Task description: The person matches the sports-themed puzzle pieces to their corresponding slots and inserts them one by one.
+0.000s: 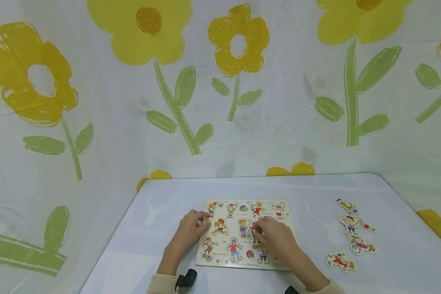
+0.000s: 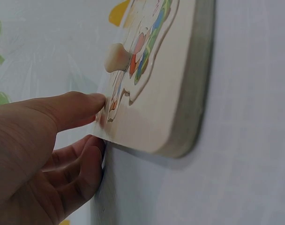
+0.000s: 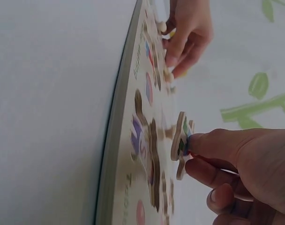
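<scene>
A cream wooden knob puzzle board (image 1: 233,224) with sports-figure pieces lies on the table. At its left edge is my left hand (image 1: 190,226); in the left wrist view its thumb (image 2: 81,108) meets the board's face and the other fingers curl at the edge. A knobbed piece (image 2: 154,42) sits close to that thumb. My right hand (image 1: 275,237) is over the right half of the board. Between thumb and index finger it pinches a small wooden figure piece (image 3: 181,140), raised off the board and tilted on edge. The fingers partly hide its picture.
On the table (image 1: 150,208), right of the board, lie several loose figure pieces, some clustered, including a wheelchair figure (image 1: 361,246) and a red-shirted footballer (image 1: 340,261) nearer the front. A flower-printed white curtain (image 1: 264,134) encloses the table's back and sides.
</scene>
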`<state>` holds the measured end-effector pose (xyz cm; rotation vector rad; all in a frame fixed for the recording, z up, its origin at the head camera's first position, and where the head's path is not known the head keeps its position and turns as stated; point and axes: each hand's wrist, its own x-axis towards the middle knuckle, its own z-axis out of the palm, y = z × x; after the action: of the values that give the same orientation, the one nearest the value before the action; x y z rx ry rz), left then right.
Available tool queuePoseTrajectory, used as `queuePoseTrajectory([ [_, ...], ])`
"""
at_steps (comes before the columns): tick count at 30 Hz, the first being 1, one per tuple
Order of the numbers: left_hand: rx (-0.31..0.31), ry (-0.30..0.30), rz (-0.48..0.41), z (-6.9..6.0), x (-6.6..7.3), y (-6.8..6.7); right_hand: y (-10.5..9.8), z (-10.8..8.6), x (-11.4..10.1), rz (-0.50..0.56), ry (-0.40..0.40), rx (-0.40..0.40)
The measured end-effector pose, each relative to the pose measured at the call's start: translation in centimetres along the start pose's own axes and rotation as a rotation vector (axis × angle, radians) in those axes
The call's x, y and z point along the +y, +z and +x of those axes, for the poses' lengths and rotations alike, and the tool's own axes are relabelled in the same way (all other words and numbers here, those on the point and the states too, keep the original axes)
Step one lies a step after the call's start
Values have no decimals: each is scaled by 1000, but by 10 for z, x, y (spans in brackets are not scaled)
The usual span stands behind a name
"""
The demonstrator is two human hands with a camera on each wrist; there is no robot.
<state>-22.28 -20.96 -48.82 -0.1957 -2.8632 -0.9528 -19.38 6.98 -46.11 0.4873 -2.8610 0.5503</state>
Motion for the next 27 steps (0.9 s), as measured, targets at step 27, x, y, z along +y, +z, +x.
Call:
queuePoseTrajectory([
  [27, -10, -2, 12, 3, -2, 1, 25, -6, -45, -24, -248, -30],
])
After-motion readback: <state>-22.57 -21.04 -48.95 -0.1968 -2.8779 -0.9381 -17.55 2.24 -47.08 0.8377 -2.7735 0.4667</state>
